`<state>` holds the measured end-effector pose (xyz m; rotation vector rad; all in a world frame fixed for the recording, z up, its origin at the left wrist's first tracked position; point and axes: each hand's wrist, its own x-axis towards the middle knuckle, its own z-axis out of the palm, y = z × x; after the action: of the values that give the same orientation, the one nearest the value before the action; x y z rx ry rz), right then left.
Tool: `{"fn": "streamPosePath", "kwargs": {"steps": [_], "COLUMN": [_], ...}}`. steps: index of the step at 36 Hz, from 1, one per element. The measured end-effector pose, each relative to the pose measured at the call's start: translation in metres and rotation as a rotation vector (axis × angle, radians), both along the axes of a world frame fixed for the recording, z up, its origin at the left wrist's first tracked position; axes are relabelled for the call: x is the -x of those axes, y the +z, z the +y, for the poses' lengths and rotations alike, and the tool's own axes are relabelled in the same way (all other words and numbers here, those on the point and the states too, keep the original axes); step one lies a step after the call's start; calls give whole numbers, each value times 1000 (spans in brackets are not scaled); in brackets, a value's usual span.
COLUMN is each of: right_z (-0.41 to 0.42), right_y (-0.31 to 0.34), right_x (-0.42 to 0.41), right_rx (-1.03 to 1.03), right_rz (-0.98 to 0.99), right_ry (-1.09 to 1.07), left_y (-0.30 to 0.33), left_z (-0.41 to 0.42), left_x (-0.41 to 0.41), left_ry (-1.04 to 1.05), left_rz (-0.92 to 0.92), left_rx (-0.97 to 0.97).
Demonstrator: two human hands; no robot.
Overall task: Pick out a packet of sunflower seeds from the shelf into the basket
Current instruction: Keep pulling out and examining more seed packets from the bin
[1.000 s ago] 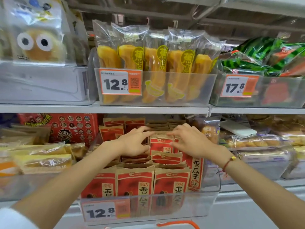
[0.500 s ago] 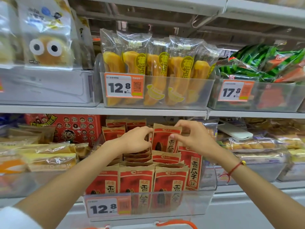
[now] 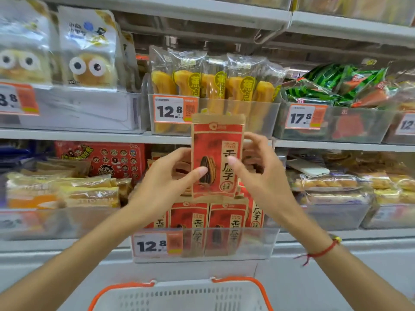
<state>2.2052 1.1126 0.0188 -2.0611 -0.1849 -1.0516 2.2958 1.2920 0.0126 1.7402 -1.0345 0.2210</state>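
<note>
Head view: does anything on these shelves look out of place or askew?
One thing: a white slab-like object, apparently not packaged food, lies tilted on the bread packets right of the sunflower seed bin. What it is, I cannot tell. The lifted seed packet looks intact, pinched upright between both hands.

This is a shop, a snack aisle in a supermarket. White shelves (image 3: 89, 135) carry clear bins (image 3: 258, 117) packed with bagged snacks, each bin fronted by an orange-and-white price tag (image 3: 173, 110) such as 12.8 or 17.8. A white shopping basket (image 3: 179, 295) with orange handles sits below.
</note>
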Motion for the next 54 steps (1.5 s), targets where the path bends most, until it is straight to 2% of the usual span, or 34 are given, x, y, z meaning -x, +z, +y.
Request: {"fn": "streamPosePath", "kwargs": {"steps": [8, 15, 20, 26, 34, 41, 46, 48, 51, 54], "right_z": [35, 34, 29, 27, 19, 19, 19, 20, 22, 24], "right_y": [-57, -81, -90, -87, -82, -80, -82, -84, -88, -89], "right_x": [15, 21, 23, 21, 22, 20, 21, 21, 21, 19], "right_rx": [-27, -217, -278, -460, -483, -635, -571, -483, -340, -360], "right_rz": [201, 315, 388, 325, 272, 252, 247, 265, 365, 430], "right_ry": [70, 101, 76, 54, 17, -2, 13, 29, 64, 137], "left_y": [-55, -83, -91, -96, -103, -98, -99, -100, -99, -98], "left_z": [30, 34, 30, 26, 29, 29, 29, 27, 23, 22], "left_x": [26, 29, 31, 33, 35, 38, 38, 40, 40, 38], "left_ry": [10, -56, -120, -153, -162, -203, -181, -171, -127, -95], "left_rz": [204, 427, 518, 559, 613, 731, 723, 730, 756, 784], "left_rx": [76, 115, 55, -14, -81, -95, -57, -8, 111, 172]}}
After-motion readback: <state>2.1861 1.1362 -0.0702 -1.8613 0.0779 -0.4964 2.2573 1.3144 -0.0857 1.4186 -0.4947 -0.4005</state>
